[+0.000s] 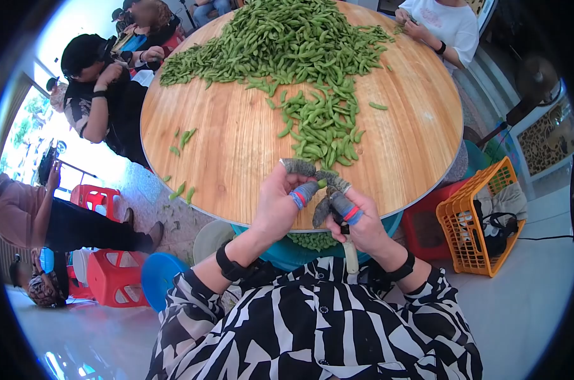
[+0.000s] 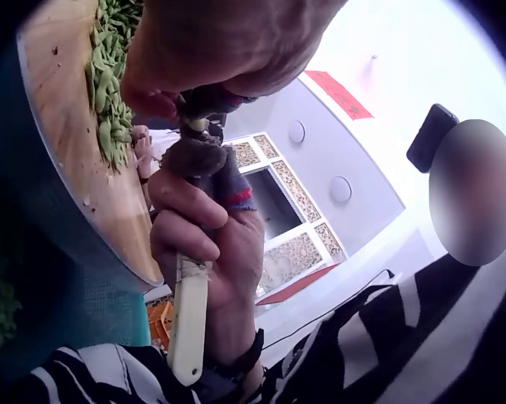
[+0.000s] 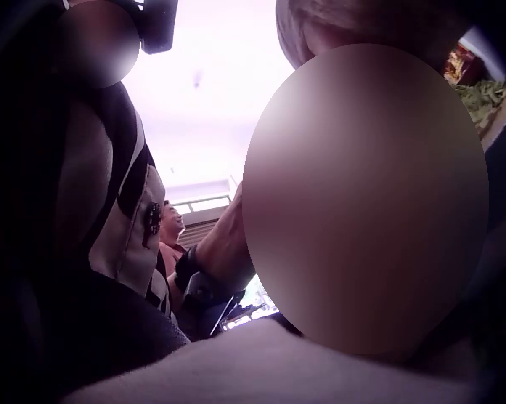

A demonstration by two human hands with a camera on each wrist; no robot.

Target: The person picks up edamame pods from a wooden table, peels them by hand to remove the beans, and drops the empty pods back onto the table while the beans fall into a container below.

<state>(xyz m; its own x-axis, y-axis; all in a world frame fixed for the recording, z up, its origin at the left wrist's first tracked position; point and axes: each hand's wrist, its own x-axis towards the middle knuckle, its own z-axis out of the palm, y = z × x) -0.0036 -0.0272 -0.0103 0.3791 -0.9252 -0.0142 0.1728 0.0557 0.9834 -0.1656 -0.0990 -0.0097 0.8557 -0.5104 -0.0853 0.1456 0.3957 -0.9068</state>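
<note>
Green soybean pods [image 1: 287,44] lie heaped on the round wooden table [image 1: 217,152], and a narrower trail of them runs toward me. At the near edge my left hand [image 1: 279,197] pinches a green pod [image 1: 322,183] between cloth-wrapped thumb and forefinger. My right hand [image 1: 365,229] meets it there, its fingertips wrapped too. Curled fingers of that hand grip a white-handled tool [image 2: 190,316], handle end downward; its working end is hidden among the fingers. Under the table edge a teal basin [image 1: 277,252] contains shelled green beans [image 1: 312,240].
An orange crate [image 1: 448,231] with bags in it stands at the right. At the left are red stools [image 1: 113,278] and a blue tub [image 1: 162,278]. Other people sit around the table, and one person stands at the left. A few loose pods [image 1: 182,192] lie near the left edge.
</note>
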